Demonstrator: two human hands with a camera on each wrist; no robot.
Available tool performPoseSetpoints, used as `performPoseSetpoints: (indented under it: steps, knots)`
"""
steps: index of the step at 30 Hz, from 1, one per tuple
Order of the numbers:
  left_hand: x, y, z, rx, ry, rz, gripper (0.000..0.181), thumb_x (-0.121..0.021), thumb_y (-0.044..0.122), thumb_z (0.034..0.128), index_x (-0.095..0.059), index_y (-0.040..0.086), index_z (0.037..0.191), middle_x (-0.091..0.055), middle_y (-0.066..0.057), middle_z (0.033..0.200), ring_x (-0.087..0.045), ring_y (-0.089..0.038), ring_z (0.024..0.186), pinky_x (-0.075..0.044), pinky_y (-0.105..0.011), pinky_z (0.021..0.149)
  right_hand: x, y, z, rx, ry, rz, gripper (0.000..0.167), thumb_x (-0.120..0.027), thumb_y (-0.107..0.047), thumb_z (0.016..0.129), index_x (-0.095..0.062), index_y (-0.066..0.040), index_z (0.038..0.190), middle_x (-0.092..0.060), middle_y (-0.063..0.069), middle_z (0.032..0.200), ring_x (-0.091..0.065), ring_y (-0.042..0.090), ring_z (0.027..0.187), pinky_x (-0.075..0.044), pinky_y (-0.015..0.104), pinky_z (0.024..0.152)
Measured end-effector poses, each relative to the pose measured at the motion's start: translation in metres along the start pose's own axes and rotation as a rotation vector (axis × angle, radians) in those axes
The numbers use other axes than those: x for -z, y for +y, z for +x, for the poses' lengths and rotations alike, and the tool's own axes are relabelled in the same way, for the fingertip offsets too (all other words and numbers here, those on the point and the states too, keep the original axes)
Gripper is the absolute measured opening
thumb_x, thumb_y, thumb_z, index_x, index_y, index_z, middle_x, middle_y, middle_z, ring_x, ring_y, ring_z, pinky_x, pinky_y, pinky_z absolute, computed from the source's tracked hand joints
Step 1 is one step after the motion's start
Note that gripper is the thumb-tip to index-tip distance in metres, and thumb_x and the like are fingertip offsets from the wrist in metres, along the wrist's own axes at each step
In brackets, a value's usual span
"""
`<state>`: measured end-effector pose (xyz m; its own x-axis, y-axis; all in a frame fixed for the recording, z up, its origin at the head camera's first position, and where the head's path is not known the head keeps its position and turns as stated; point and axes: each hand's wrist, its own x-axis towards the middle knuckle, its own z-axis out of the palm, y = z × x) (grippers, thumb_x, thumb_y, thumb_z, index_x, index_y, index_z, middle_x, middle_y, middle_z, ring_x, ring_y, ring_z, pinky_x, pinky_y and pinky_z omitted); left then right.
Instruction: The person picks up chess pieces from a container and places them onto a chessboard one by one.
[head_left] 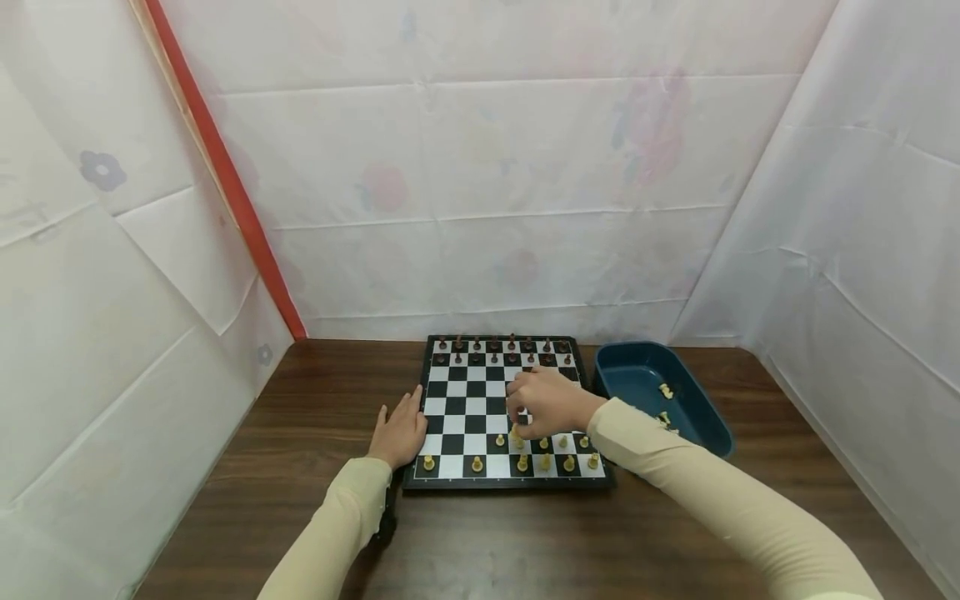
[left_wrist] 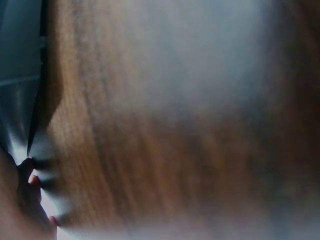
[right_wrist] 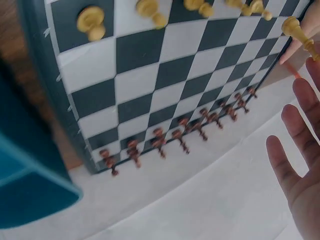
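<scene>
A chessboard (head_left: 465, 406) lies on the table, with red-brown pieces (head_left: 512, 342) in two rows at its far side and yellow pieces (head_left: 477, 464) at the near side. The right hand (head_left: 551, 402) is over the near right part of the board; in the right wrist view its fingertips pinch a tall yellow piece (right_wrist: 298, 36), the other fingers spread. The left hand (head_left: 399, 430) rests along the board's left edge with fingers extended. Only part of the left hand (left_wrist: 25, 205) shows in the left wrist view, beside the board's dark edge.
A blue tray (head_left: 693, 400) with several yellow pieces stands right of the board, under the right forearm. Brown table surface (head_left: 330, 392) surrounds the board. White patterned sheets (head_left: 465, 167) hang behind and at both sides, with a red strip (head_left: 232, 183) at left.
</scene>
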<state>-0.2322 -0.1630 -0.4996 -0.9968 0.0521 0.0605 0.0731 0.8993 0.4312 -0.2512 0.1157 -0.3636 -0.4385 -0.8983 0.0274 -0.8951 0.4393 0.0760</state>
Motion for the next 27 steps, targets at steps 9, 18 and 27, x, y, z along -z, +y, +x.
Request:
performPoseSetpoints:
  steps: [9,18,27]
  knots:
    - [0.0,0.002,0.001,-0.019,0.019,-0.02,0.054,-0.027,0.02,0.1007,-0.023,0.002,0.151,-0.032,-0.016,0.151,-0.025,-0.03,0.14,-0.006,-0.059,0.111,-0.018,-0.015,0.008,0.028,-0.031,0.039,0.005,-0.071,-0.031,0.079,-0.072,-0.026,0.08,-0.058,-0.014,0.08,-0.049,0.005,0.077,-0.039,0.028,0.068]
    - [-0.003,0.004,0.003,-0.037,0.018,-0.033,0.054,-0.027,0.02,0.1006,-0.021,0.003,0.152,-0.031,-0.015,0.152,-0.025,-0.03,0.141,-0.005,-0.058,0.111,-0.026,-0.023,0.009,0.052,-0.047,0.029,0.006,-0.072,-0.031,0.077,-0.07,-0.026,0.077,-0.056,-0.015,0.08,-0.05,0.005,0.078,-0.036,0.025,0.066]
    - [-0.006,0.007,0.005,-0.052,0.018,-0.035,0.054,-0.027,0.021,0.1006,-0.022,0.003,0.151,-0.032,-0.014,0.152,-0.025,-0.029,0.141,-0.006,-0.059,0.111,-0.035,-0.025,0.004,0.041,-0.062,0.016,0.004,-0.072,-0.031,0.077,-0.071,-0.027,0.076,-0.056,-0.016,0.079,-0.051,0.005,0.079,-0.039,0.026,0.068]
